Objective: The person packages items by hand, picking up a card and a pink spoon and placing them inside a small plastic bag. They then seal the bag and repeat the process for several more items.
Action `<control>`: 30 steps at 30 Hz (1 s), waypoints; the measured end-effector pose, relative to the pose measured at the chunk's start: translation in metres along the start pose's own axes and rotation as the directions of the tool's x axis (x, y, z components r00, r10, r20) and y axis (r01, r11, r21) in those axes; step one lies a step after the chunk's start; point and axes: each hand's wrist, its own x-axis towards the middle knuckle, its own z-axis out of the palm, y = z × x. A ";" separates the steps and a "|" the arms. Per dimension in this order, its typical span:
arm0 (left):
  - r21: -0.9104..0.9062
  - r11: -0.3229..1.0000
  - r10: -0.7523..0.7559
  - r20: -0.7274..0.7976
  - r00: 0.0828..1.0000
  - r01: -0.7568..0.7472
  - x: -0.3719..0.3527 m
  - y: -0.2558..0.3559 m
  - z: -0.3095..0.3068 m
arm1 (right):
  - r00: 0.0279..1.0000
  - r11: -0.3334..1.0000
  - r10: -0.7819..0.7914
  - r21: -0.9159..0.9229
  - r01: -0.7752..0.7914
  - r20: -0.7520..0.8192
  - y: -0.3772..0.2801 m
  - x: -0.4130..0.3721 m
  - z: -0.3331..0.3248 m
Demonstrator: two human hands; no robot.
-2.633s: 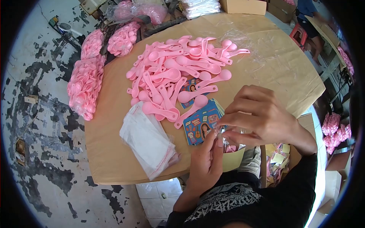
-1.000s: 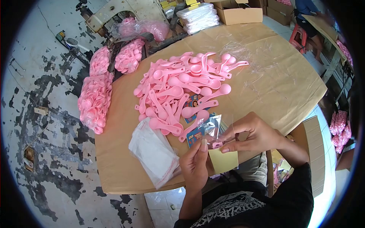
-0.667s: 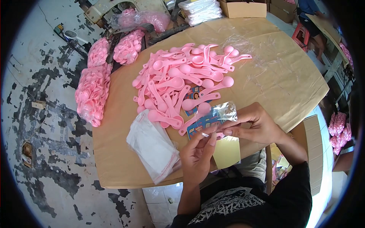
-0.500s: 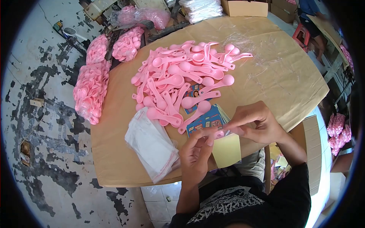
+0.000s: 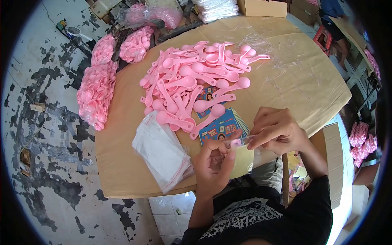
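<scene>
My left hand (image 5: 213, 161) is closed, pinching the left side of a clear plastic bag that holds a yellow card (image 5: 242, 162) and a small pink piece at its top. The bag's upper right edge is between the thumb and fingers of my right hand (image 5: 274, 132). Blue printed cards (image 5: 222, 125) lie fanned just beyond the bag. Left of my left hand is a stack of clear plastic bags (image 5: 160, 149). A heap of pink measuring spoons (image 5: 188, 77) covers the middle of the table.
The brown-covered table (image 5: 314, 85) has clear plastic scraps (image 5: 281, 61) at its far right. Bagged pink spoons (image 5: 97, 94) stand along the left edge. An open cardboard box (image 5: 332, 165) is at my right. Another person (image 5: 332, 24) is at the upper right.
The fingers of my right hand have closed in along the bag's top edge. The bag and yellow card have tilted slightly and lie nearer my left hand's thumb.
</scene>
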 end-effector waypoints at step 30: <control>0.852 0.519 0.229 -0.066 0.971 -0.065 -0.074 0.029 -0.121 | 0.720 0.833 0.477 -0.521 -0.188 0.503 -0.008 0.120 0.101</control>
